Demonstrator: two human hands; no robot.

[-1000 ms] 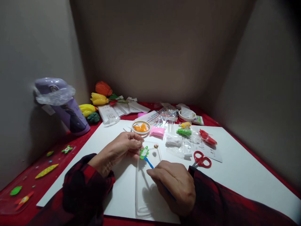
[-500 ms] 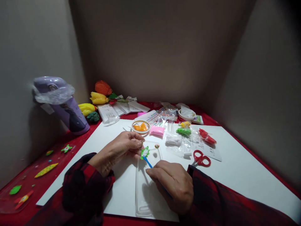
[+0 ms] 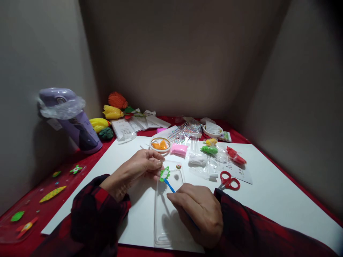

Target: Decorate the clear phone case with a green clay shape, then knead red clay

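A clear phone case lies on a white sheet in front of me. At its top left corner sits a green and white clay flower. My left hand has its fingers curled and pinched at the case's top edge, just left of the flower. In my right hand, closed in a pen-like grip, is a thin blue tool whose tip touches the flower. A small round bead sits on the case near the top.
Behind the case are an orange clay tub, pink clay, bagged white, green, yellow and red clay, and red scissors. A purple jug stands at the left with yarn tulips. Clay leaves lie on the red cloth.
My right hand and the blue tool shifted slightly at the flower. My left hand stays pinched at the case's corner.
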